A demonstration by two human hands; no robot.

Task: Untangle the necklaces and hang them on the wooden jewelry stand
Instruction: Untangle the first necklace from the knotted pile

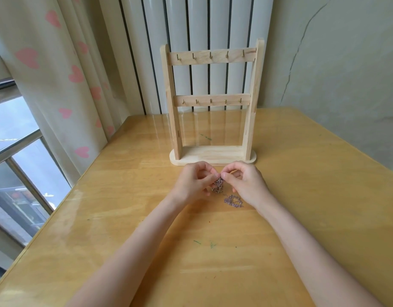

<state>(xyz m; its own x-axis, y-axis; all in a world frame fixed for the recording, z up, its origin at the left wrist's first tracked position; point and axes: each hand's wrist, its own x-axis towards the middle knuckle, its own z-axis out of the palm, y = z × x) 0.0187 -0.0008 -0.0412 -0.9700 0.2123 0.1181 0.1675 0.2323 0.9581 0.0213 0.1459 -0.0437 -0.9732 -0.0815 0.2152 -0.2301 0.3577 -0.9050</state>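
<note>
Table: the wooden table (301,207) is carrying everything; green marks are showing on its surface
Curtain: the heart-print curtain (58,85) is hanging at the left beside the window (16,151)
Stand: the wooden jewelry stand (212,103) is standing upright just beyond the hands; its hooks are holding nothing
Left hand: the left hand (192,183) is pinching the tangled necklaces (218,185)
Right hand: the right hand (245,183) is pinching the same knot from the other side
Necklaces: one clump is being held between both hands; a looser part is lying on the table near the right wrist
</note>
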